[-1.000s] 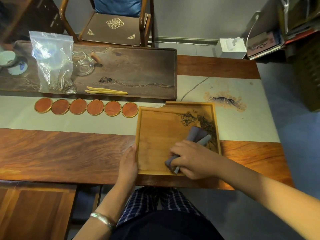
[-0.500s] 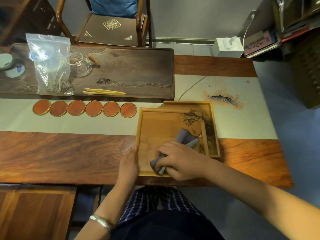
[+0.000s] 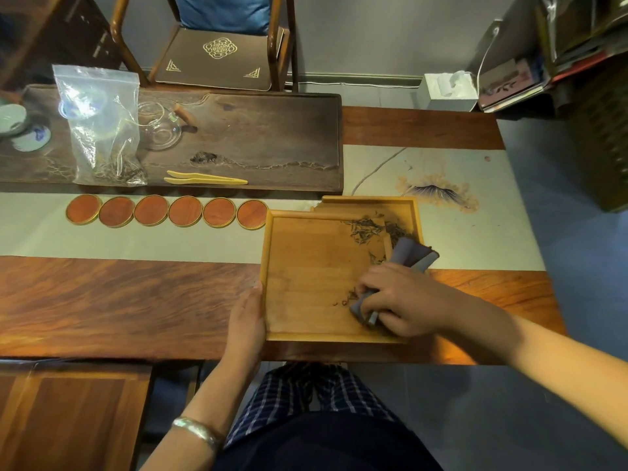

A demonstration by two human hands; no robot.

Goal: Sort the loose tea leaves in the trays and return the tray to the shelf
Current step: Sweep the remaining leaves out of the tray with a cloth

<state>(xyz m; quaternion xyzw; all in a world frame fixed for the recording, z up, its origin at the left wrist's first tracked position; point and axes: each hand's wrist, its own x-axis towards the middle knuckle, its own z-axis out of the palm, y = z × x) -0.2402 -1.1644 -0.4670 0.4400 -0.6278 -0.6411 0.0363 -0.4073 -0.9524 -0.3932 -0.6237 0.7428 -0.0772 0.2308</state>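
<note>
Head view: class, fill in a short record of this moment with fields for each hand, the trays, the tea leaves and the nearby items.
left hand: open, rests against the upper tray's left edge
right hand: grips a grey cloth
upper tray: overlaps a second tray behind it
tea leaves: gathered in the upper tray's far right corner
nearby: six round coasters, plastic bag, wooden tweezers

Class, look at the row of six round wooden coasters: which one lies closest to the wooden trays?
The rightmost coaster at the row's end. Its edge almost meets the far left corner of the top tray; the other five run away to the left.
</note>
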